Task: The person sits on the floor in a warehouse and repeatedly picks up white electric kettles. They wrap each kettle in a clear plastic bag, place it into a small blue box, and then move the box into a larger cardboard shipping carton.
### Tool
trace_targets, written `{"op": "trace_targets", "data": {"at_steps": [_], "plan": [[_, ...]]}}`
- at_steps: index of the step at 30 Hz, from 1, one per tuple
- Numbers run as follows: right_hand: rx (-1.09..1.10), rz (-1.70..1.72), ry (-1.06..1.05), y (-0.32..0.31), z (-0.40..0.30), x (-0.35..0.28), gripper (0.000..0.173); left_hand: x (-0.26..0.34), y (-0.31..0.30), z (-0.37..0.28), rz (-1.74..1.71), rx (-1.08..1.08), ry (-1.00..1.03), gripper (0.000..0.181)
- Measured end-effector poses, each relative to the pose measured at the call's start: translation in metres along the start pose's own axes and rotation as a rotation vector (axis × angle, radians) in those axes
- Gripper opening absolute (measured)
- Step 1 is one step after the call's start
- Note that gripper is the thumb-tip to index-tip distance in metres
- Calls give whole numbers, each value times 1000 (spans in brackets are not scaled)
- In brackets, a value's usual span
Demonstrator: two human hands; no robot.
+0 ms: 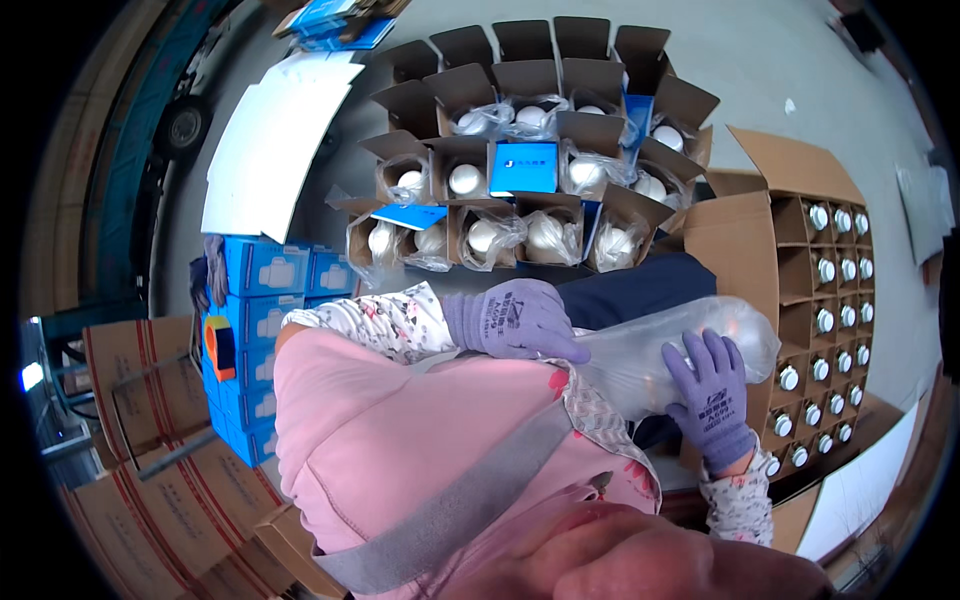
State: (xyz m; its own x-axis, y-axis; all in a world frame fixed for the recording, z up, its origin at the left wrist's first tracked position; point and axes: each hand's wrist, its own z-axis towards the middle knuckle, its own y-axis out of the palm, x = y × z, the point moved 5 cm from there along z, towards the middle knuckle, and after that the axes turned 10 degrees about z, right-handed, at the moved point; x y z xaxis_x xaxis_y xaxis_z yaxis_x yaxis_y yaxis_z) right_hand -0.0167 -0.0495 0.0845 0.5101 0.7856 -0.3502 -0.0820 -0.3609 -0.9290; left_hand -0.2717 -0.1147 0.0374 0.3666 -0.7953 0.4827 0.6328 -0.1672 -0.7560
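A clear plastic bag (630, 360) lies across my lap, with a large pale rounded object (739, 330) inside its right end. What the object is cannot be told through the film. My left hand (514, 321), in a purple-grey work glove, is closed at the narrow left end of the bag, one digit stretched along it. My right hand (709, 394), gloved alike, holds the bag from above near the rounded end with its fingers spread. Beyond my hands stand rows of open cardboard boxes (536, 75), several containing white domed items (480, 238) in clear bags.
To the right, a divided carton (787, 277) holds rows of items with white round tops (825, 322). Blue printed boxes (266, 266) are stacked at left, with dark gloves (214, 270) and a tape roll (220, 349). Large brown cartons (180, 510) stand lower left.
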Motion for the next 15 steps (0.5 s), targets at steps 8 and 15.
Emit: {"op": "trace_targets", "data": {"at_steps": [8,15], "plan": [[-283,-35,25,11,61,43,31,-188,-92,-58,149,175,-661,41],[67,933,510,-71,182,19,30,-407,-107,-308,299,-554,-1792,88]]}}
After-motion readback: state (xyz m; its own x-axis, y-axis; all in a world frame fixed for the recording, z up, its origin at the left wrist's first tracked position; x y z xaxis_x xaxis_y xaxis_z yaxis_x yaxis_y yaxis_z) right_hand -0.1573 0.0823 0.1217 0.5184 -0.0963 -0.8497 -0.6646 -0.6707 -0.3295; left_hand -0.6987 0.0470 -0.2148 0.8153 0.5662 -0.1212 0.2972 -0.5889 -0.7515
